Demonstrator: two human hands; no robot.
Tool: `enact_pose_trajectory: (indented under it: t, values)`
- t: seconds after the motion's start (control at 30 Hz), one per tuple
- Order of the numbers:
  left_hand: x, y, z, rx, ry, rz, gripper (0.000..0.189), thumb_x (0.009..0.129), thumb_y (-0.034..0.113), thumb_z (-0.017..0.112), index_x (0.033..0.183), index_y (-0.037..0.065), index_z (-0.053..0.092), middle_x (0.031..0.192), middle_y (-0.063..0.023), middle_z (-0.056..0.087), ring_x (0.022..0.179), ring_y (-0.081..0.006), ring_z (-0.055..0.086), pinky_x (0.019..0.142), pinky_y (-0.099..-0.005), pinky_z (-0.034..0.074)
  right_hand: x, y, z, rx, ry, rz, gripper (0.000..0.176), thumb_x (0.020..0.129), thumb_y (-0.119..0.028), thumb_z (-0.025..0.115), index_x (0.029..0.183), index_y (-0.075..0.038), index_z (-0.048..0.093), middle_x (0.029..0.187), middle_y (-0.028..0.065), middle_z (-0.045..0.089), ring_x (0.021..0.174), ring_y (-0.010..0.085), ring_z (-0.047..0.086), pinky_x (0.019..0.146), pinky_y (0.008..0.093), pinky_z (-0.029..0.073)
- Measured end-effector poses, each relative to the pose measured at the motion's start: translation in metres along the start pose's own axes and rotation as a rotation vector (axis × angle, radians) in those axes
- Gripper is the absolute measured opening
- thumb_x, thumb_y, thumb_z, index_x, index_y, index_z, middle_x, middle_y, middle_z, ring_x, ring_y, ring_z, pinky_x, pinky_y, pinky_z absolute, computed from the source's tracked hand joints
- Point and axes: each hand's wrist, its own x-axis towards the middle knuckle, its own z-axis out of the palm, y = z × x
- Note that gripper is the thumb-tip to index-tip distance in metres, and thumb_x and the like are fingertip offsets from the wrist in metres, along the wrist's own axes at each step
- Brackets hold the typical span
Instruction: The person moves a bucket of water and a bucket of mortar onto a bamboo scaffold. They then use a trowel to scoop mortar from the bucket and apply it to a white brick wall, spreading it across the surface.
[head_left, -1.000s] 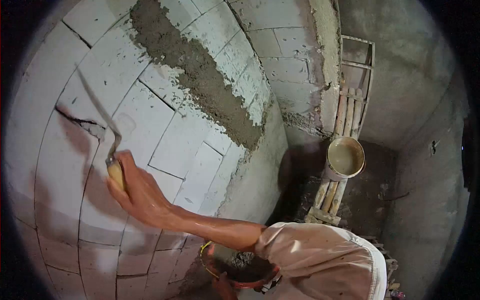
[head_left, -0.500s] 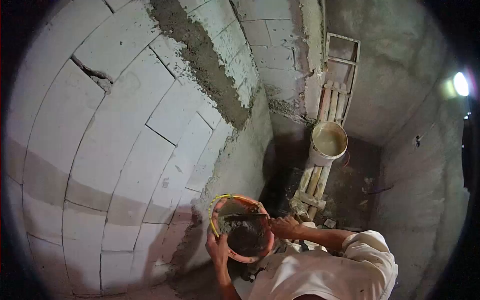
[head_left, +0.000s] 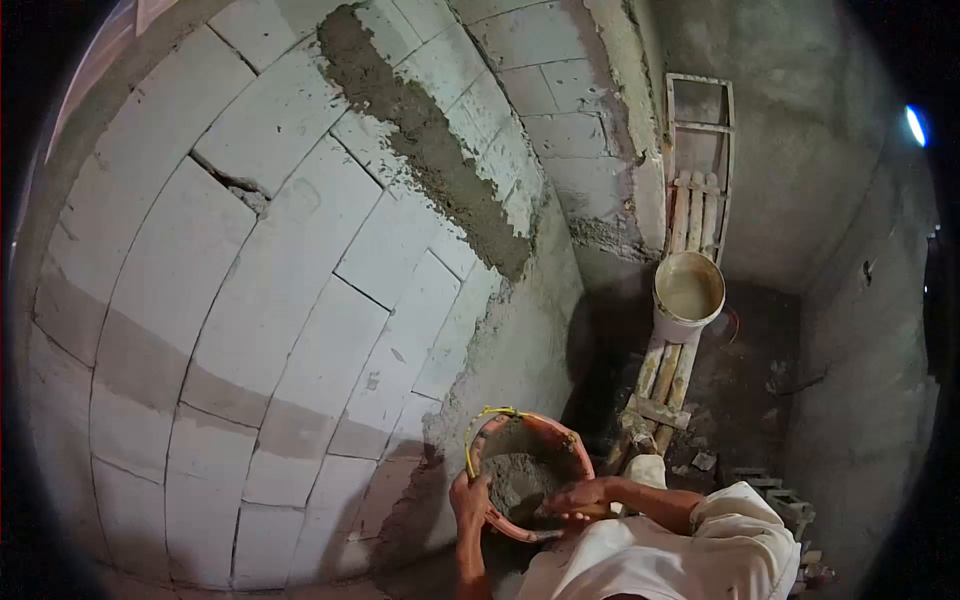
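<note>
An orange bucket (head_left: 568, 436) with a yellow handle (head_left: 470, 445) stands close in front of my body. Wet grey mortar (head_left: 522, 478) fills part of it. My left hand (head_left: 470, 499) is closed on the bucket's left rim, near the end of the handle. Over the near right rim, my right hand (head_left: 582, 497) is wrapped round the handle of a trowel, which slants into the bucket. Its blade is mostly hidden by the hand and the mortar.
A block wall (head_left: 290, 300) rises at the left, with a strip of fresh mortar (head_left: 420, 130) across it. Ahead, a white bucket (head_left: 690, 290) of greyish liquid stands on a wooden ladder-like frame (head_left: 662, 375). Rubble (head_left: 703, 461) lies on the floor to the right.
My right hand has moved from the bucket's right side to its near right rim, and the trowel blade has dropped from view. My left hand still grips the rim. The view has shifted.
</note>
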Motion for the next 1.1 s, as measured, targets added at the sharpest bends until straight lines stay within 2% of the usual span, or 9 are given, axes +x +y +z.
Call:
enact_pose_trajectory:
  t: [0.2,0.43,0.6,0.7,0.8,0.87,0.93,1.03,1.1]
  values:
    - [-0.022,0.004,0.004,-0.298,0.189,-0.078,0.015,0.083,0.012,0.061,0.085,0.0,0.052,0.071,-0.0062,0.045,0.047,-0.0162,0.044,0.051,-0.0328,0.039,-0.043,-0.06,-0.004,0.297,0.04,0.213,0.047,0.099,-0.044,0.042,0.126,-0.007,0.051,0.076,-0.001,0.05,0.056,0.007,0.051,0.048,0.023,0.046]
    - [0.009,-0.014,0.011,-0.669,0.289,-0.114,0.018,0.081,0.008,0.061,0.075,0.008,0.044,0.063,0.0024,0.034,0.052,-0.0132,0.032,0.053,-0.0354,0.031,-0.084,-0.13,-0.016,0.809,0.274,-0.347,0.038,0.096,-0.035,0.046,0.115,-0.003,0.051,0.078,0.0088,0.057,0.05,0.0161,0.055,0.041,0.0272,0.046]
    - [0.01,0.007,0.01,-0.581,0.334,-0.087,0.017,0.081,0.012,0.059,0.075,0.007,0.044,0.07,-0.0035,0.041,0.058,-0.0148,0.037,0.056,-0.0353,0.032,-0.138,-0.244,-0.055,0.181,1.08,-0.957,0.037,0.098,-0.033,0.051,0.123,-0.007,0.045,0.08,0.0025,0.054,0.057,0.0108,0.053,0.049,0.0264,0.044]
    - [0.019,0.008,0.009,-0.299,0.485,-0.318,0.014,0.079,0.007,0.058,0.089,0.0,0.053,0.075,-0.0075,0.048,0.064,-0.0182,0.046,0.059,-0.034,0.038,-0.139,-0.313,-0.105,-0.039,1.582,-1.248,0.034,0.096,-0.031,0.057,0.112,-0.004,0.045,0.078,0.0016,0.05,0.061,0.0084,0.051,0.051,0.0246,0.043]
    - [0.005,0.016,0.004,-0.396,0.501,-0.33,0.014,0.079,0.007,0.058,0.089,0.0,0.053,0.075,-0.0075,0.048,0.064,-0.018,0.046,0.059,-0.034,0.038,-0.115,-0.376,-0.161,0.041,1.73,-1.54,0.027,0.098,-0.029,0.054,0.106,-0.005,0.045,0.074,0.0002,0.046,0.061,0.0086,0.048,0.052,0.0248,0.042]
    - [0.003,0.014,-0.001,-0.426,0.511,-0.366,0.014,0.078,0.007,0.058,0.09,-0.001,0.053,0.075,-0.0076,0.048,0.064,-0.0179,0.047,0.059,-0.034,0.038,-0.059,-0.405,-0.239,-0.082,1.772,-1.671,0.026,0.098,-0.029,0.052,0.102,-0.004,0.045,0.073,0.0004,0.045,0.06,0.0093,0.047,0.052,0.0259,0.042]
    - [0.0,0.015,-0.004,-0.438,0.529,-0.404,0.015,0.078,0.007,0.058,0.09,-0.001,0.053,0.075,-0.0076,0.048,0.064,-0.0177,0.047,0.059,-0.0341,0.039,0.008,-0.45,-0.253,-0.192,1.987,-1.381,0.029,0.098,-0.029,0.051,0.107,-0.002,0.045,0.082,0.0106,0.052,0.07,0.0214,0.054,0.057,0.0343,0.046]
    - [-0.007,0.015,-0.004,-0.443,0.551,-0.437,0.015,0.077,0.006,0.058,0.09,-0.001,0.053,0.074,-0.0077,0.048,0.064,-0.0174,0.048,0.059,-0.0341,0.039,0.118,-0.534,-0.205,-0.219,1.449,-0.738,0.036,0.096,-0.031,0.048,0.114,0.001,0.046,0.096,0.0257,0.062,0.083,0.0396,0.063,0.064,0.047,0.053]
    - [-0.012,0.009,-0.005,-0.449,0.579,-0.438,0.016,0.077,0.006,0.058,0.09,-0.001,0.053,0.074,-0.0078,0.048,0.063,-0.0173,0.048,0.059,-0.0341,0.039,0.135,-0.563,-0.1,-0.232,1.125,-1.072,0.048,0.096,-0.026,0.048,0.131,0.002,0.032,0.096,0.0301,0.061,0.082,0.0437,0.063,0.066,0.0496,0.051]
